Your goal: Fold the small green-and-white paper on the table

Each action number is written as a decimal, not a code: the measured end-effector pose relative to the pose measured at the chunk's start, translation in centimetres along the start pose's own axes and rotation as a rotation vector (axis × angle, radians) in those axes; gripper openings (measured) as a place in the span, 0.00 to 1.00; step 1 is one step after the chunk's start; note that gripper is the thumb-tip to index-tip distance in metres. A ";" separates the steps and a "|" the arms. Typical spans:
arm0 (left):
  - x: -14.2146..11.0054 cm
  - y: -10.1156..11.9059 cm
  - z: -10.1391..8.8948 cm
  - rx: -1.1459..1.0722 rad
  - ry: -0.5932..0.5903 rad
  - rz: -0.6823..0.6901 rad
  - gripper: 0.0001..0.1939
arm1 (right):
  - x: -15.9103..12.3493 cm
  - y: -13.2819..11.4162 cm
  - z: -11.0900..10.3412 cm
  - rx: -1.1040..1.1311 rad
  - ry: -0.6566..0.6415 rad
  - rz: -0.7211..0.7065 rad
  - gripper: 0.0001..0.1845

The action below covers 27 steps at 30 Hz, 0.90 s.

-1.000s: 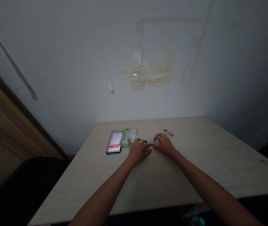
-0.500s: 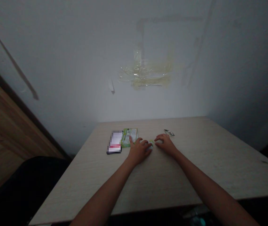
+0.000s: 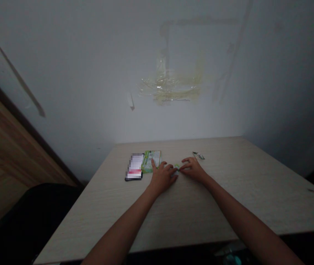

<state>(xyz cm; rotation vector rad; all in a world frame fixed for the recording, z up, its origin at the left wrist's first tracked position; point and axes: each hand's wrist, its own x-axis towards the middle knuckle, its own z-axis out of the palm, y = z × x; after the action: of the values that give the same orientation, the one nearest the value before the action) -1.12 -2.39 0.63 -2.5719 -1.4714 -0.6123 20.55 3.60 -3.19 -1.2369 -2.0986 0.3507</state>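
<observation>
My left hand (image 3: 162, 177) rests on the table with its fingers spread. Its little finger lies at the edge of a green-and-white box (image 3: 147, 160), and its index fingertip touches a small green-and-white piece (image 3: 176, 166), too small to make out clearly. From the other side my right hand (image 3: 195, 170) reaches the same piece, thumb and a fingertip closed together at its right edge, the other fingers bent above. The fingers partly cover this piece. Just beyond my right hand lies a small dark-and-white packet (image 3: 198, 155).
A phone (image 3: 134, 167) with a lit, blurred screen lies left of the box. The pale wooden table (image 3: 228, 176) meets a wall with peeling clear tape (image 3: 170, 88). A dark rounded thing (image 3: 32, 217) stands by the table's left side, and a small scrap (image 3: 311, 190) lies near the right edge.
My right fingers draw back slightly from the small piece, then come in again to its right edge. My left hand stays nearly still, and the box and phone keep their places.
</observation>
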 end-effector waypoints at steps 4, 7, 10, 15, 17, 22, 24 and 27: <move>0.0 0.0 -0.1 0.004 -0.011 -0.009 0.16 | 0.2 -0.1 0.1 -0.017 0.009 0.047 0.05; 0.0 0.0 -0.2 -0.004 -0.005 -0.007 0.16 | 0.4 0.0 0.3 -0.042 0.027 0.066 0.06; 0.0 -0.1 -0.1 -0.005 -0.004 0.000 0.16 | 0.5 0.1 0.6 -0.070 0.054 0.079 0.07; -0.1 -0.1 0.0 -0.004 -0.003 -0.004 0.15 | 0.5 0.2 0.8 -0.081 0.074 0.081 0.07; -0.1 0.0 0.0 -0.001 0.000 -0.007 0.15 | 0.5 0.1 0.8 -0.074 0.075 0.081 0.08; -0.1 0.2 -0.2 0.010 -0.004 0.000 0.15 | 0.4 -0.4 0.5 -0.070 0.077 0.085 0.09; -0.1 0.2 -0.3 0.009 -0.004 0.000 0.15 | 0.5 -0.9 0.4 -0.087 0.081 0.093 0.09; -0.1 0.2 -0.3 0.016 -0.009 -0.005 0.15 | 0.5 -1.6 0.3 -0.140 0.091 0.086 0.09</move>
<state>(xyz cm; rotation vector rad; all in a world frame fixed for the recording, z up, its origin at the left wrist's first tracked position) -1.06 -2.70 0.92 -2.5634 -1.4804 -0.5879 19.08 3.25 -2.35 -1.4012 -2.0248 0.1845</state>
